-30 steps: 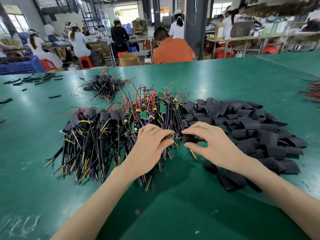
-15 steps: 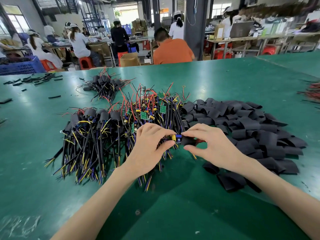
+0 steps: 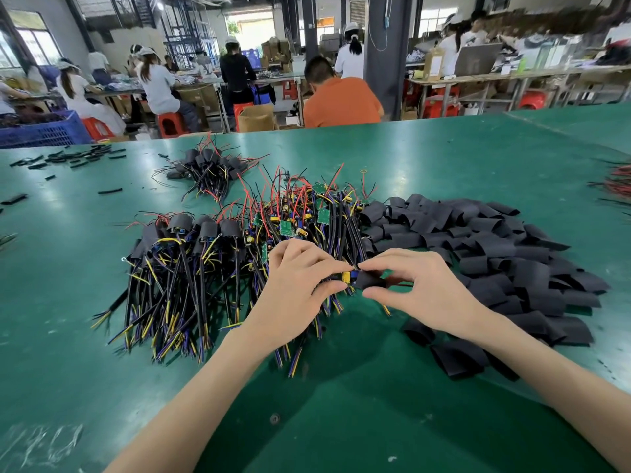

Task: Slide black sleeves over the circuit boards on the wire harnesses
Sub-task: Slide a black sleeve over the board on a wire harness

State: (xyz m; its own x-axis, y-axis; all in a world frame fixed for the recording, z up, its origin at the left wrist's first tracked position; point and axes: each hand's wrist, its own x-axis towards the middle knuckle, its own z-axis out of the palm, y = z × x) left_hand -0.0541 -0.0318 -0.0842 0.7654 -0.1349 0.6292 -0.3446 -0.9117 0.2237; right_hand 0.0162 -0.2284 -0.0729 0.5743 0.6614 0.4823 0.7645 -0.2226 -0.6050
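Observation:
My left hand pinches a wire harness by its circuit board, whose yellow and blue parts show between my fingertips. My right hand pinches a black sleeve that sits partly over that board's right end. Bare green boards with red, black and yellow wires lie in a pile just behind my hands. Sleeved harnesses lie in a bundle to the left. A big heap of loose black sleeves spreads to the right.
The green table stretches wide around me. A smaller bundle of sleeved harnesses lies further back. Short black tube pieces are scattered at the far left, more wires at the right edge. People work at benches beyond the table.
The black sleeve has slid left further over the board between my fingertips. Both hands have stayed nearly in place.

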